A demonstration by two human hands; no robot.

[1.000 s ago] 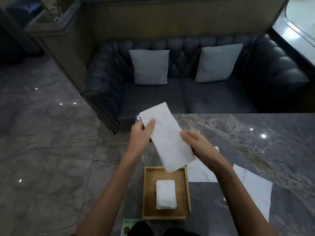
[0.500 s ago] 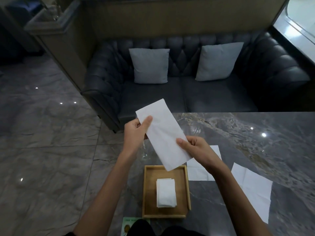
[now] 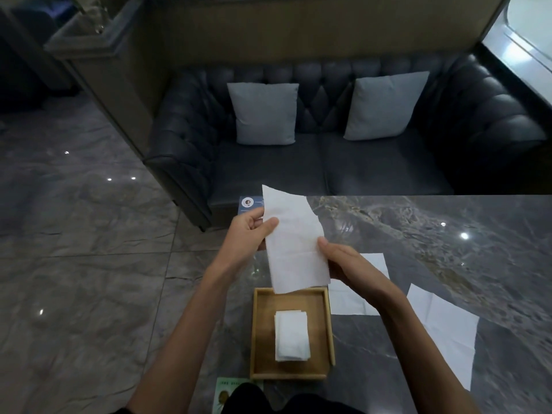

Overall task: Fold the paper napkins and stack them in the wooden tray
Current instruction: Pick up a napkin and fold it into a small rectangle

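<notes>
Your left hand (image 3: pixel 249 231) and right hand (image 3: pixel 343 261) both pinch one napkin (image 3: pixel 294 243). It hangs above the wooden tray (image 3: pixel 257 333).

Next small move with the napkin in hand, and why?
Probably fold the long white paper napkin in half, far end to near end: the left hand and right hand pinch its sides, and it is longer than the folded white napkin stack in the rectangular wooden tray.

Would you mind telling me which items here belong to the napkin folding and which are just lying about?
Job: held napkin, folded napkin stack, wooden tray, flat napkin beside it, flat napkin further right.
Lying about: blue card, green leaflet, sofa, left cushion, right cushion.
</notes>
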